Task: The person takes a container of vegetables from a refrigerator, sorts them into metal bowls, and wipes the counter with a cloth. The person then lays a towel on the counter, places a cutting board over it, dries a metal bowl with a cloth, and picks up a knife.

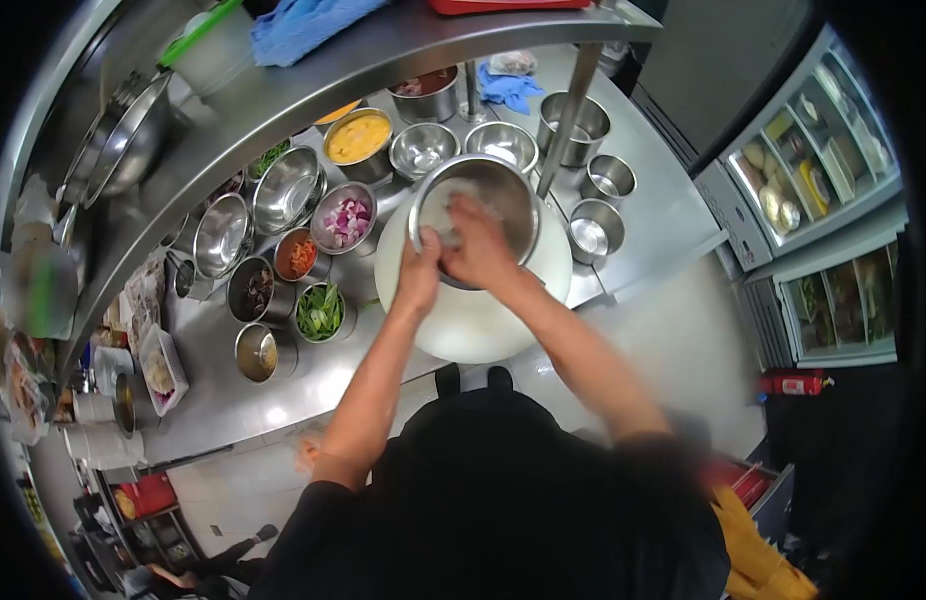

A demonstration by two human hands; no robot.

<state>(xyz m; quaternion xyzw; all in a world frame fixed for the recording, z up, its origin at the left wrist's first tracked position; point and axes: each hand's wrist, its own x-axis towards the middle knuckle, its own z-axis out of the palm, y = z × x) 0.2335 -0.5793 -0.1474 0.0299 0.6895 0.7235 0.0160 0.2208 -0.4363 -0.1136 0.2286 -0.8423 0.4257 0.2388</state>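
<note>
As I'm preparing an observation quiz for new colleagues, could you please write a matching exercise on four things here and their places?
1. Large round steel bowl
2. Bare right hand
3. Chopped purple-and-white onion
4. Red fire extinguisher

A. Within the bowl's mouth
B. Right side of the picture
C. Over the round white board
D. Left of the board

Right pairs: 1-C, 2-A, 3-D, 4-B

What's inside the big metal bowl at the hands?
Inside the metal bowl is something whitish, too blurred to identify. The right hand reaches in and covers part of the interior; whatever lies beneath it can't be seen.
</note>
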